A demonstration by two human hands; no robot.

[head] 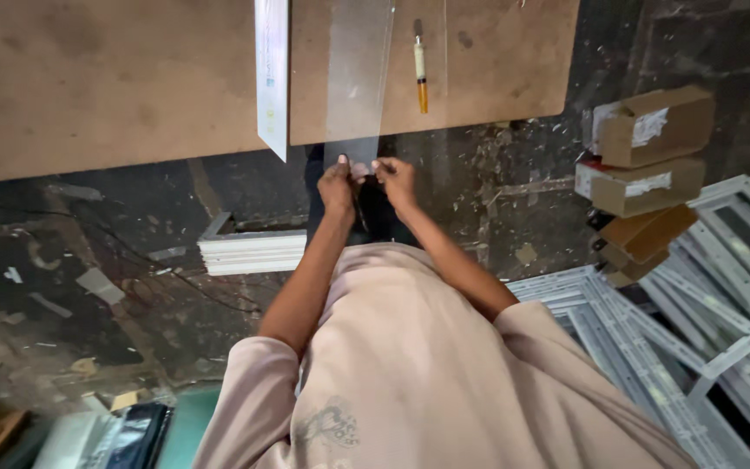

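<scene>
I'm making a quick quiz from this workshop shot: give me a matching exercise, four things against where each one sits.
Things:
1. clear strip
2. pen-like tool
3. cardboard boxes
4. white frames

Places:
A. stacked beside the board's right end
B. lying on the brown board, right of the strip
C. piled on the floor at lower right
D. its near end pinched by the left hand and right hand

Pairs: 1-D, 2-B, 3-A, 4-C
</scene>
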